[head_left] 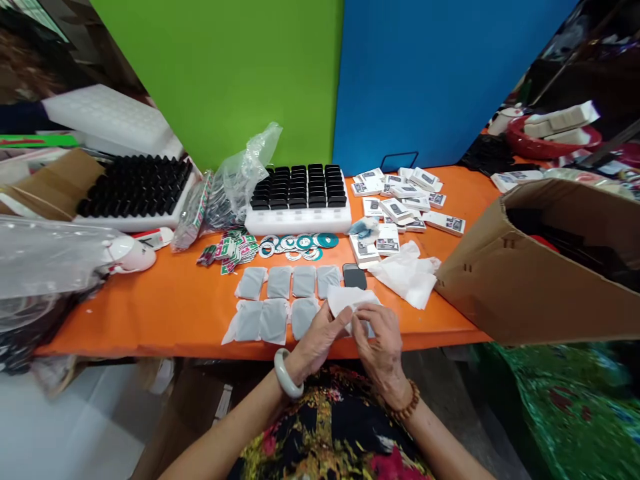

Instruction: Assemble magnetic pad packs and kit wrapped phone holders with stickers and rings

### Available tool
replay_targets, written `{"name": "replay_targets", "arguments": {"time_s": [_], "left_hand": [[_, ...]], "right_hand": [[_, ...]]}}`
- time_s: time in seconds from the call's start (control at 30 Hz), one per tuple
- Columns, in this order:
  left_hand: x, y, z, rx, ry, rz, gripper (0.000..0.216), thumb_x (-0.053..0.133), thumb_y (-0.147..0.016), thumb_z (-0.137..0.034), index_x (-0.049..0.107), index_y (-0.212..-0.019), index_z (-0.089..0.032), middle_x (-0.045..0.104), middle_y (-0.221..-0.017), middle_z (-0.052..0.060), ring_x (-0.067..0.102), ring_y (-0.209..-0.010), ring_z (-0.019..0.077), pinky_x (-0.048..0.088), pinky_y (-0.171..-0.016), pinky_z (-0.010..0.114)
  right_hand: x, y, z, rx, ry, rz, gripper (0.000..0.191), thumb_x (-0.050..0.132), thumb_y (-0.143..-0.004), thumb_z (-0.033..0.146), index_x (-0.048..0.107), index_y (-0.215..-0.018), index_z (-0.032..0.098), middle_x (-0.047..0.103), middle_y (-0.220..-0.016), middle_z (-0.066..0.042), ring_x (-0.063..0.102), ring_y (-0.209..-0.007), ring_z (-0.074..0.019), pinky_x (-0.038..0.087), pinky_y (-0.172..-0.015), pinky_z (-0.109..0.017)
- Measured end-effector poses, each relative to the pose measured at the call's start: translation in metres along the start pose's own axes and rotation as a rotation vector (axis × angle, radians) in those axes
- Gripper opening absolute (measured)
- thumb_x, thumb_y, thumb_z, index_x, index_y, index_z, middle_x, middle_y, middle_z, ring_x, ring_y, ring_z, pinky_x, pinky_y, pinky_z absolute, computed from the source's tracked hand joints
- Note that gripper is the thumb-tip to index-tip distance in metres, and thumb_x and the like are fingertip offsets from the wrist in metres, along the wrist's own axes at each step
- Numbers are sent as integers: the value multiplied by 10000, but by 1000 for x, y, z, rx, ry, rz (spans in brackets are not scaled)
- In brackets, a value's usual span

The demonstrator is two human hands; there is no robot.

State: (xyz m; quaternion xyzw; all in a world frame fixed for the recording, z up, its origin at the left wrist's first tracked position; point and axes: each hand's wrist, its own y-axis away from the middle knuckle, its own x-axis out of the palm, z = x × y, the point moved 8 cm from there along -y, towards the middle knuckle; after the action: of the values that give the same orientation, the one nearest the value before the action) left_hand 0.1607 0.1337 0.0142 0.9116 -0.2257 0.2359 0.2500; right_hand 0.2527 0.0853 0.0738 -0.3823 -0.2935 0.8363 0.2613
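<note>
Near the front edge of the orange table, my left hand (317, 340) pinches a thin white pouch (345, 297) between thumb and fingers. My right hand (381, 343) closes on the same pouch from the other side, its fingertips close to my left thumb. What lies inside the pouch is mostly hidden by my fingers. Just behind the pouch lies a bare dark rounded-square piece (355, 277). To the left, several grey flat pieces in white translucent pouches (274, 320) lie in two rows. A heap of white pouches (407, 273) sits to the right.
Behind stand white foam trays (300, 220) with black pieces, teal and white rings (303, 243), printed cards (235, 250) and small white boxes (400, 193). An open cardboard box (500, 267) borders the right side. Clear plastic bags (50, 260) lie at left; green and blue panels (400, 80) rise behind.
</note>
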Motion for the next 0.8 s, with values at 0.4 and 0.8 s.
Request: {"name": "replay_targets", "arguments": {"time_s": [0.4,0.8], "left_hand": [[-40,8,-25,55,-56,-128,404,790,-658,-419,707,-911,-116,707,-784,55,615,-701,146,474,-700,254],[-51,12,-36,181,-104,-291,294,803,-626,-378,695,-713,-119,647,-672,-2,529,-628,87,410,-627,196]], "right_hand": [[42,-9,-55,673,-552,296,487,723,-695,474,568,-1079,218,622,-1082,-95,584,-952,-237,469,-806,-383],[78,14,-40,919,-972,555,331,729,-711,495,637,-665,180,573,-626,16,457,-563,-110,347,-523,-232]]}}
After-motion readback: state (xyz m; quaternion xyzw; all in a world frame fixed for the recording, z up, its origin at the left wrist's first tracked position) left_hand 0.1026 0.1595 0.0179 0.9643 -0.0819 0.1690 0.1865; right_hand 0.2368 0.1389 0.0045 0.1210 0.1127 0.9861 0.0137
